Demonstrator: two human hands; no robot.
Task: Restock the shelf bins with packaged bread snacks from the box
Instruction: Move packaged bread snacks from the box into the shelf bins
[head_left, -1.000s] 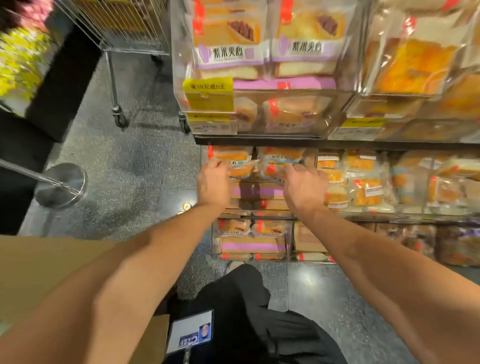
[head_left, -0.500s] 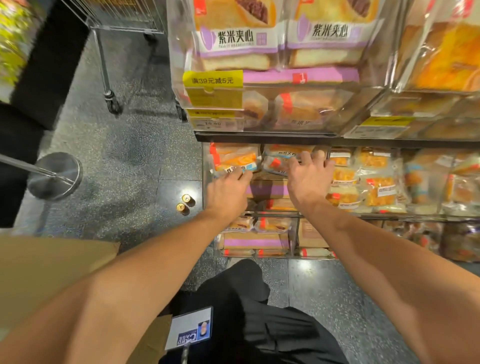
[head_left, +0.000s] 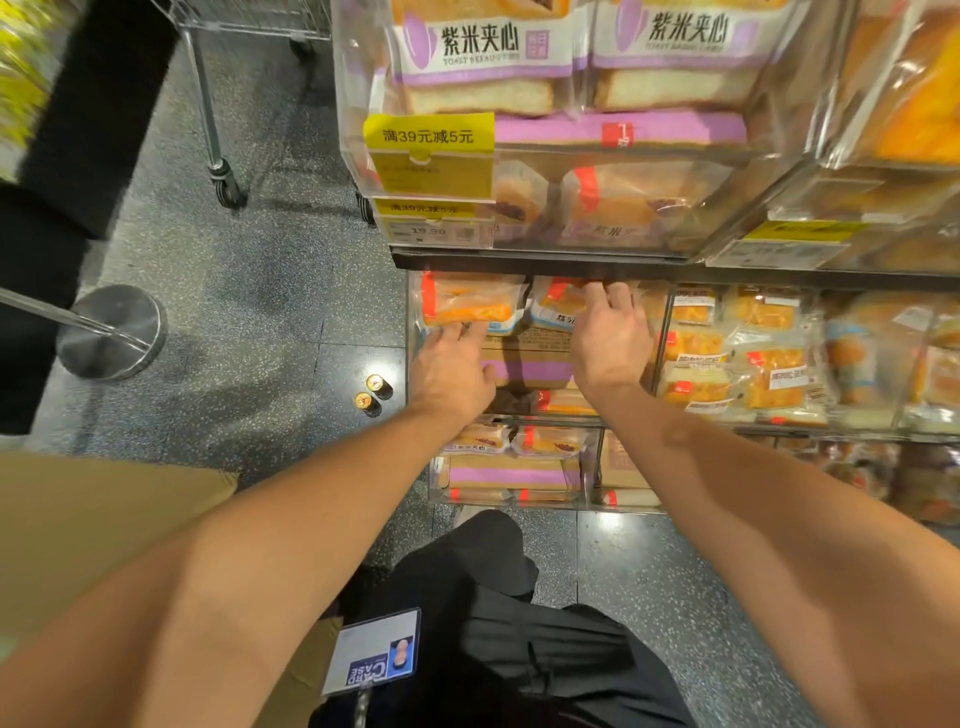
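Two clear-wrapped orange bread packets lie side by side at the back of the middle shelf bin (head_left: 413, 364), on top of a purple-banded carton (head_left: 530, 370). My left hand (head_left: 454, 366) reaches into the bin, and its fingertips touch the front edge of the left packet (head_left: 470, 306). My right hand (head_left: 610, 340) lies with straight fingers over the right packet (head_left: 556, 306). Neither hand grips anything. The brown cardboard box (head_left: 88, 525) sits at my lower left, its inside out of view.
Bins of purple-label toast (head_left: 483, 52) overhang the hands from the shelf above. More bread packets (head_left: 748, 358) fill the bins to the right and below. On the floor to the left are a metal post base (head_left: 111, 332), two small gold cans (head_left: 371, 393) and a cart wheel (head_left: 226, 182).
Both hands have pushed further into the middle bin, moving the two packets towards the back. Their fingers have straightened out over the packets. My head has moved closer to the shelf.
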